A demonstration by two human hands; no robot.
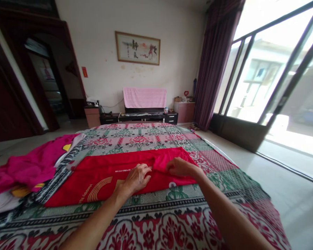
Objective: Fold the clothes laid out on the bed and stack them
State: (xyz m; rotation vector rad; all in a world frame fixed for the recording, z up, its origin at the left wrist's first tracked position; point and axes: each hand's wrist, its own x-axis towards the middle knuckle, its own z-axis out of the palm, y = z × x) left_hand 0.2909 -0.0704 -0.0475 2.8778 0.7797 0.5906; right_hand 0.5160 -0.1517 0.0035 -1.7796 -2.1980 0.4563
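Note:
A red shirt (101, 163) with gold lettering and curved gold stripes lies folded into a long strip across a patterned blanket (151, 208). My left hand (138, 177) rests on the middle of the shirt, fingers stretched to the right and thumb apart. Just to its right, my right hand (181, 167) has its fingers bent down onto the brighter red part of the cloth and appears to pinch it; the fingertips are partly hidden. Small wrinkles run through the fabric between the two hands. A small round pale mark shows near the shirt's lower right edge.
A pile of clothes, with a bright pink garment (39, 163) on top, lies at the left. Beyond the blanket stands a low black cabinet (109, 119), with a pink cloth (144, 98) draped above it. Dark curtains (211, 66) and glass doors are at the right.

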